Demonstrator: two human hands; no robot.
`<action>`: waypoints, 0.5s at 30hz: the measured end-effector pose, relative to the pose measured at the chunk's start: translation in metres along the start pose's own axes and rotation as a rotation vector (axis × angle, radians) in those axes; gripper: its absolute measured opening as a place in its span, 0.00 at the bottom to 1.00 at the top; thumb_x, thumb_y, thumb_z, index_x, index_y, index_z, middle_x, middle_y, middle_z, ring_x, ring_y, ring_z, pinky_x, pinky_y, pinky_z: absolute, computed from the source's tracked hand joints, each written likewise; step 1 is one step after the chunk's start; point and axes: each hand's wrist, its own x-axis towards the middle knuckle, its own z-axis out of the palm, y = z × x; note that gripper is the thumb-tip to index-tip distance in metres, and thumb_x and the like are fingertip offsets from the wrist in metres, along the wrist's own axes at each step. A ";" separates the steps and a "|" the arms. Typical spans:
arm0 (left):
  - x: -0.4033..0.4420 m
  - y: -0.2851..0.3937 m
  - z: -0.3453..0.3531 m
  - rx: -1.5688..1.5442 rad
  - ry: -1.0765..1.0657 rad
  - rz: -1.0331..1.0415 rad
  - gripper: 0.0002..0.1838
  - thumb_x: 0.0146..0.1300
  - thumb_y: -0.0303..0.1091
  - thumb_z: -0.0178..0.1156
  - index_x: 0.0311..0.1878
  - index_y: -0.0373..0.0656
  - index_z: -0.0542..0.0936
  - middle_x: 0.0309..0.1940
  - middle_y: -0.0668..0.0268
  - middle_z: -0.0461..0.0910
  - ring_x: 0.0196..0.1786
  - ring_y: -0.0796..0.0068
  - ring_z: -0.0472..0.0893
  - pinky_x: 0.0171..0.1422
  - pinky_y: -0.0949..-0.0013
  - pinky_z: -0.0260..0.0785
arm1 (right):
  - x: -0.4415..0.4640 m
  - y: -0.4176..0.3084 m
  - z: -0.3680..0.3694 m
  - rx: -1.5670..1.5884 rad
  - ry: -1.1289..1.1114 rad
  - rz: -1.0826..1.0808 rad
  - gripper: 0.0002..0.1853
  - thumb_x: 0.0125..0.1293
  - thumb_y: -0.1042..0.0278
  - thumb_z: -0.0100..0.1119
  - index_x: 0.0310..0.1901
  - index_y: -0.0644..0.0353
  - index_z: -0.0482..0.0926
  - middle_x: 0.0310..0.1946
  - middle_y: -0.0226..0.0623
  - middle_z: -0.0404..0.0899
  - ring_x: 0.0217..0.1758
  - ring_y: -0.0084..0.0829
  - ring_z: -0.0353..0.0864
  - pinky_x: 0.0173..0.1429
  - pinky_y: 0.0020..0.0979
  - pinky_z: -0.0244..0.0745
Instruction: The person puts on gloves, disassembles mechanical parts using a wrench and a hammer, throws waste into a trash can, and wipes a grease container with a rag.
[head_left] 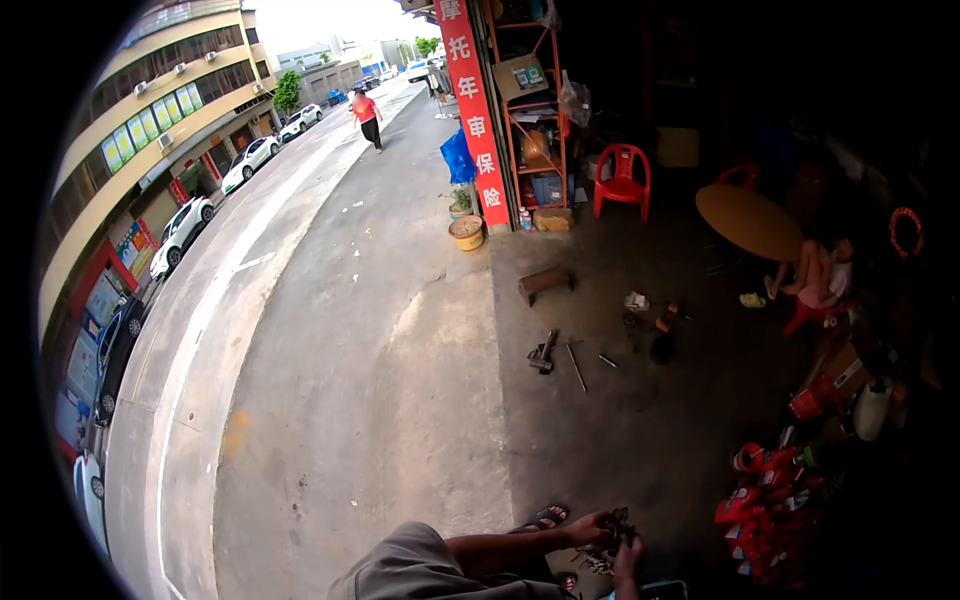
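Low in the view, my left hand reaches in from the left past a knee in grey cloth, its fingers closed. Close beside it my right hand comes up from the bottom edge, also closed. Between and just above the fingers is a small dark part, which looks like metal; both hands appear to grip it. Its exact kind is too dark and small to tell. Under the hands lie several small metal pieces, partly hidden by the fingers. A sandalled foot stands just left of the hands.
On the floor ahead lie a dark tool, a long thin rod and a short rod. A low wooden stool and a red chair stand farther off. Red packages are heaped at right. A person is on the road.
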 end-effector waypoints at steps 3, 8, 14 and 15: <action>-0.029 0.012 0.039 0.268 0.198 -0.027 0.20 0.60 0.41 0.55 0.51 0.39 0.78 0.40 0.57 0.83 0.43 0.69 0.82 0.47 0.66 0.73 | -0.016 0.017 -0.024 -0.015 -0.016 -0.065 0.09 0.65 0.71 0.50 0.42 0.65 0.76 0.38 0.34 0.77 0.41 0.21 0.73 0.42 0.27 0.70; -0.019 -0.039 0.083 0.672 0.231 0.164 0.19 0.60 0.42 0.57 0.52 0.43 0.77 0.44 0.57 0.81 0.46 0.64 0.82 0.49 0.65 0.73 | -0.082 -0.002 -0.054 0.373 -0.048 -0.016 0.09 0.66 0.67 0.54 0.44 0.61 0.76 0.39 0.33 0.78 0.40 0.25 0.75 0.40 0.31 0.72; -0.004 0.040 0.077 0.595 -0.141 0.332 0.18 0.56 0.34 0.62 0.51 0.44 0.76 0.43 0.59 0.80 0.47 0.62 0.81 0.50 0.63 0.73 | -0.071 -0.049 -0.052 0.535 -0.086 0.004 0.12 0.67 0.61 0.55 0.43 0.60 0.76 0.37 0.30 0.77 0.38 0.26 0.76 0.39 0.32 0.72; -0.010 0.036 0.074 0.633 -0.118 0.366 0.18 0.56 0.33 0.61 0.51 0.44 0.75 0.43 0.57 0.79 0.46 0.59 0.80 0.50 0.62 0.73 | -0.072 -0.036 -0.052 0.543 -0.072 0.009 0.12 0.67 0.61 0.55 0.43 0.60 0.76 0.37 0.30 0.77 0.38 0.26 0.76 0.39 0.32 0.72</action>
